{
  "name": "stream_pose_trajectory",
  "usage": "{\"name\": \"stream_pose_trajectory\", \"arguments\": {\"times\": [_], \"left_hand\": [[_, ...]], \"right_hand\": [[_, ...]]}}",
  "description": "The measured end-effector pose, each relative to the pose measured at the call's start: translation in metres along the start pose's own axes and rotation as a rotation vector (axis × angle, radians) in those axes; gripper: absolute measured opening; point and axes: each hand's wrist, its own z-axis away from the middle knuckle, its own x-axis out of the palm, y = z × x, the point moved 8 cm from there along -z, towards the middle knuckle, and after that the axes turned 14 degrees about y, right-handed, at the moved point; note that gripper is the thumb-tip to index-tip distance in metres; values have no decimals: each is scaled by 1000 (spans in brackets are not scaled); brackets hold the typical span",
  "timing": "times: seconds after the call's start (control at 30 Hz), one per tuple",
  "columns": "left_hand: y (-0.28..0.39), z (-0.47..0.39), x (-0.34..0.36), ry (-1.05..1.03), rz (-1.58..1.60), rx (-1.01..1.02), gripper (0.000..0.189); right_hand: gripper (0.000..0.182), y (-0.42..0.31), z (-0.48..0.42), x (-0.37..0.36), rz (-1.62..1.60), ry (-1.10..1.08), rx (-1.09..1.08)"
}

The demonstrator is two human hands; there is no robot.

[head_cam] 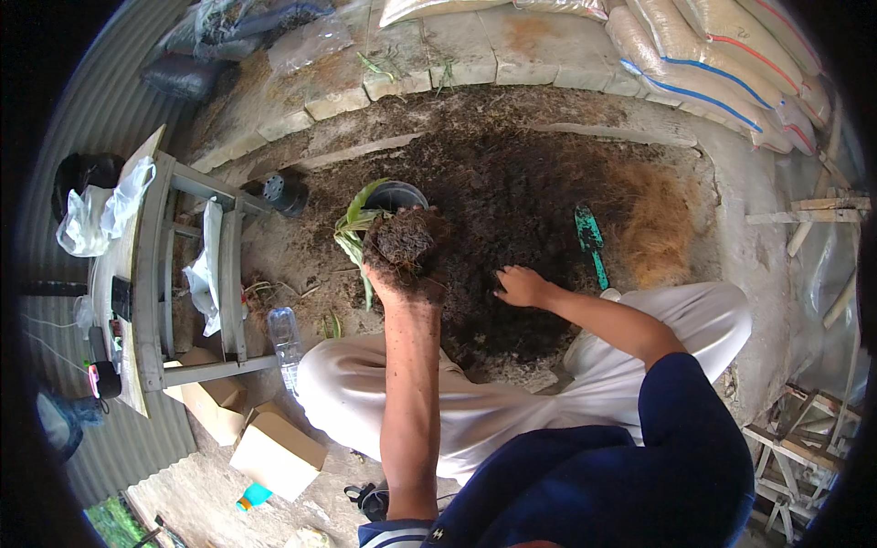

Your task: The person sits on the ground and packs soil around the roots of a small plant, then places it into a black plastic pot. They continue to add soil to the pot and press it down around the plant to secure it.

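Note:
My left hand (pixel 404 274) holds the soil-covered root ball (pixel 404 240) of a plant, whose long green leaves (pixel 353 233) hang out to the left. Just beyond the root ball stands a black plastic pot (pixel 396 195), partly hidden by it. Dark soil (pixel 507 212) is spread over the ground. My right hand (pixel 521 286) is at the soil, its fingers curled down; whether soil is between them cannot be told. To the right of that hand lies a green hand trowel (pixel 590 240), its handle towards my knee.
Brown fibre (pixel 658 226) lies at the right of the soil. Another black pot (pixel 284 194) lies at the left, near a metal-framed table (pixel 154 274). A clear plastic bottle (pixel 283 335) is by my left knee, cardboard boxes (pixel 281 445) behind it. Filled sacks (pixel 712 61) are stacked at the upper right.

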Motion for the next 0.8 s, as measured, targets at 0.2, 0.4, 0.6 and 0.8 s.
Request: {"name": "stream_pose_trajectory", "arguments": {"times": [0.2, 0.4, 0.6, 0.8], "left_hand": [[-2, -4, -1, -11, 47, -17, 31], [2, -6, -3, 62, 79, -6, 31], [2, -5, -3, 23, 35, -7, 32], [-1, -6, -3, 16, 20, 15, 34]], "right_hand": [[40, 27, -33, 5, 99, 194, 171], [55, 50, -38, -14, 120, 298, 396], [67, 81, -22, -4, 105, 362, 378], [43, 74, -4, 13, 216, 424, 253]]}}
